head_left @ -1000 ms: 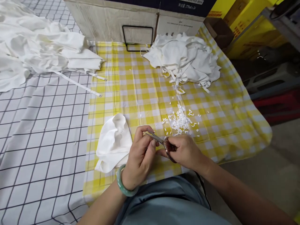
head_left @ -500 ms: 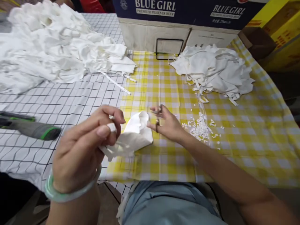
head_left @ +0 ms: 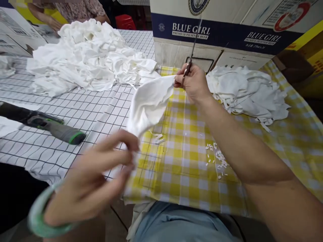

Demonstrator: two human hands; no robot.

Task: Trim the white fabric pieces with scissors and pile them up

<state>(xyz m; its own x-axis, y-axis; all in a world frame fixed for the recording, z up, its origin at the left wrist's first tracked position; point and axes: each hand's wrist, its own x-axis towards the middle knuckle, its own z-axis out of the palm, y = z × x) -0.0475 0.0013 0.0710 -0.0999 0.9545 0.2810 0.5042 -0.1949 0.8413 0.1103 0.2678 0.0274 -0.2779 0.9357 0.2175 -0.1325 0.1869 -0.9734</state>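
Observation:
My right hand (head_left: 193, 80) is closed around a pair of scissors (head_left: 191, 55), whose blades point up and away from me. Its fingertips also pinch the upper corner of a white fabric piece (head_left: 151, 101). The cloth hangs stretched between my hands above the table. At its lower end is my left hand (head_left: 106, 168), blurred by motion, with bent fingers closed on the cloth. Small white strips (head_left: 158, 138) lie on the tablecloth beneath the fabric. Tiny white clippings (head_left: 218, 156) are scattered near my right forearm.
A large heap of white fabric pieces (head_left: 88, 60) lies at the back left, a smaller pile (head_left: 247, 92) at the right. Behind stands a Blue Girl carton (head_left: 214, 37). A grey-green handheld tool (head_left: 58, 129) rests at the left. Another person (head_left: 75, 10) is at the far left.
My right hand has moved up and away, now pinching the fabric corner with the scissors pointing upward. The cloth has risen from the tablecloth and is stretched out. The view has tilted up.

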